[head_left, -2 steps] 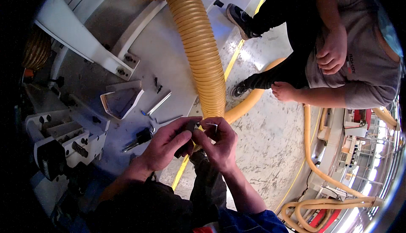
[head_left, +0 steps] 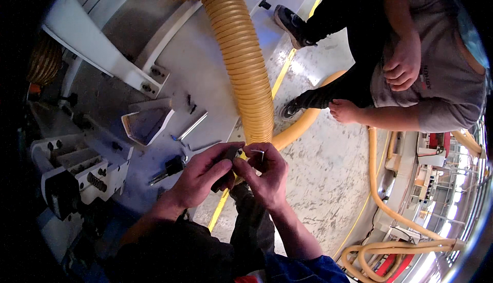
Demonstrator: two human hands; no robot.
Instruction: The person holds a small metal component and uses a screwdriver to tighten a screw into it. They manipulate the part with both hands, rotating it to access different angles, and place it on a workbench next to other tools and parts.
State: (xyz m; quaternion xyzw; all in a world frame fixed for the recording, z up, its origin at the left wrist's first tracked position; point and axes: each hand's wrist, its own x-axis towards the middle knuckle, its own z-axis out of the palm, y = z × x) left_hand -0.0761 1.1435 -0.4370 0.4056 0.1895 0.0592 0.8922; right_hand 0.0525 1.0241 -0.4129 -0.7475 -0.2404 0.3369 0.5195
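My two hands meet in front of me over the edge of the machine bed. My left hand (head_left: 196, 181) is closed around a small dark part (head_left: 233, 153), mostly hidden by the fingers. Against that part, the thumb and fingers of my right hand (head_left: 269, 179) are pinched together. A thin bright metal piece with a bend, like a hex key (head_left: 260, 152), sticks out between the right fingers. To the left of my hands, a black-handled tool (head_left: 172, 167), a thin metal rod (head_left: 206, 145) and a shiny metal tube (head_left: 192, 126) lie on the bed.
A ribbed yellow hose (head_left: 240, 57) runs down just beyond my hands. An angular open-topped metal piece (head_left: 149, 123) and small black screws (head_left: 192, 104) lie on the bed. Machine parts with a black knob (head_left: 60, 193) stand at left. Another person (head_left: 426, 72) sits at right.
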